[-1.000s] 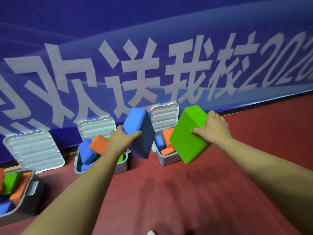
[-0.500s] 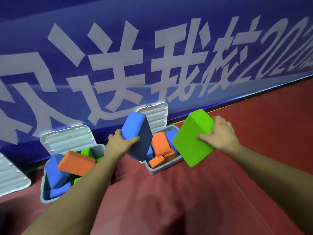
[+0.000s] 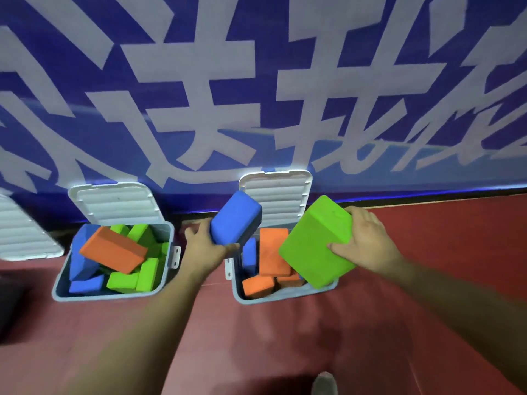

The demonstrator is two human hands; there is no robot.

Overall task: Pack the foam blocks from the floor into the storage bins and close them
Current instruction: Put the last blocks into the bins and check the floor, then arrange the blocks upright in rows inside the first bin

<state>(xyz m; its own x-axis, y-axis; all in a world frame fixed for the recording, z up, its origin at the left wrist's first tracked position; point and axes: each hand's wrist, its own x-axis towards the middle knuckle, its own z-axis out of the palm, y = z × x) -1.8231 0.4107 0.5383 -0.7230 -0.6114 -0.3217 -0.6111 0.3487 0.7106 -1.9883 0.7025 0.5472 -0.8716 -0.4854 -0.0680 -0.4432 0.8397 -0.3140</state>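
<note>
My left hand (image 3: 204,246) grips a blue foam block (image 3: 235,218), tilted above the left rim of the right storage bin (image 3: 285,296). My right hand (image 3: 368,240) holds a large green foam block (image 3: 315,242) over that bin's right side, hiding part of its inside. Orange blocks (image 3: 272,252) and a blue one lie in this bin; its white ribbed lid (image 3: 278,195) stands open against the wall. To the left, a second open bin (image 3: 111,296) is piled with an orange block (image 3: 114,249), green and blue blocks.
A blue banner wall (image 3: 256,95) with white characters rises right behind the bins. A third white lid (image 3: 22,232) shows at the left edge. The floor (image 3: 285,337) is red mat, and a shoe tip (image 3: 325,382) shows at the bottom.
I have come closer to the bins and look down more steeply. Both hands have carried their blocks forward to above the right bin. The far-left bin has slid out of view.
</note>
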